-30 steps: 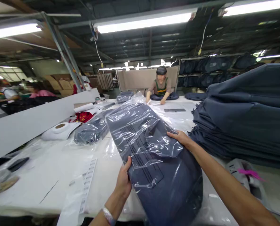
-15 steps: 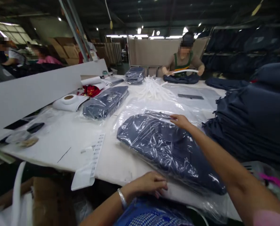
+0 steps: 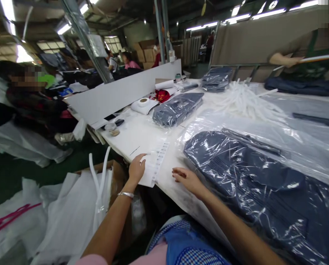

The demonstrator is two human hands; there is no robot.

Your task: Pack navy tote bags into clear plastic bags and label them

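My left hand [image 3: 136, 168] grips the near end of a white sheet of barcode stickers [image 3: 156, 162] that hangs over the front edge of the white table [image 3: 142, 134]. My right hand [image 3: 186, 179] rests on the table just right of that sheet, fingers loosely stretched toward it and holding nothing. Beside my right forearm lies a folded dark blue garment in a clear plastic bag [image 3: 252, 176], flat on the table.
Another bagged garment [image 3: 177, 108], a tape roll [image 3: 144, 103] and a heap of white plastic strips [image 3: 244, 101] lie farther back. A grey board [image 3: 120, 94] borders the table's left. A cardboard box with white bags [image 3: 98, 184] stands below the edge. Other people work around.
The view swung left and down. My right hand left the bagged garment and came to the table edge. My left hand moved up and took hold of the sticker sheet.
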